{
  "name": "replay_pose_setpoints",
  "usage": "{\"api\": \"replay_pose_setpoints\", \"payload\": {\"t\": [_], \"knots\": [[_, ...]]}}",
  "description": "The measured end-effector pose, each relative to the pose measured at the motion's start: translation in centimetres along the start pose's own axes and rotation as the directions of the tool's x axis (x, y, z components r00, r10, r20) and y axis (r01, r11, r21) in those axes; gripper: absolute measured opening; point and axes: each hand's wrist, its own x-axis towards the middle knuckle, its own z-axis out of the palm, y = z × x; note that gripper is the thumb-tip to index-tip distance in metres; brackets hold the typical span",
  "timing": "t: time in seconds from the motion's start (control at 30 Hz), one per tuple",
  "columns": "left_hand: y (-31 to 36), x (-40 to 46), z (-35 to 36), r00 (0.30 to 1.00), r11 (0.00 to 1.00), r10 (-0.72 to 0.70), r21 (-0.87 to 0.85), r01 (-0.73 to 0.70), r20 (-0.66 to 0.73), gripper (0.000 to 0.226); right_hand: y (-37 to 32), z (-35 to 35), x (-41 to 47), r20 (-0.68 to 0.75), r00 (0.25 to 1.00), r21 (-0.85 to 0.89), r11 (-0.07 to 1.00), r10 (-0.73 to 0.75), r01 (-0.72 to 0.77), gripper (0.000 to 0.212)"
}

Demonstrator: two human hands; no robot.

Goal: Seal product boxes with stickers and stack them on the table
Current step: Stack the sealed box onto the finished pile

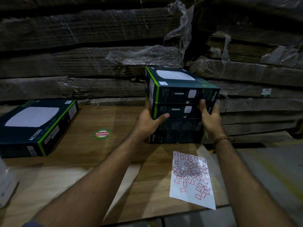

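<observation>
Both hands — left hand (148, 119), right hand (209, 114) — are clasping the stack of boxes (177, 110) near the surface's (85, 145) far edge; uneven pressure risks toppling the top box (177, 84).

It is dim where I work; the bundled cardboard (98, 63) behind sinks into near-black. The light seems to come from my right, brightest on the sticker sheet (191, 179), with glints on the plastic wrap (180, 30). My forearms darken the wooden table (91, 149). Straight lines bow near the edges, and the corners are blurred and grainy.
</observation>
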Motion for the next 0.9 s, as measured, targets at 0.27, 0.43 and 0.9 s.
{"api": "replay_pose_setpoints", "payload": {"t": [0.27,0.43,0.9], "knots": [[1.6,1.2,0.1,0.994,0.999,0.034,-0.029,-0.037,-0.101,0.073,0.7,0.0,0.6,-0.107,0.994,0.063,0.998,-0.014,0.021,0.068],[1.7,1.2,0.2,0.991,0.999,0.044,0.025,-0.041,-0.130,0.104,0.9,-0.1,0.9,-0.089,0.996,0.059,0.998,-0.015,0.020,0.072],[2.2,-6.4,-8.1,0.918,0.984,0.122,0.168,-0.061,-0.379,0.065,-1.8,4.7,-7.3,-0.463,0.883,-0.219,0.975,-0.077,-0.030,0.070]]}}
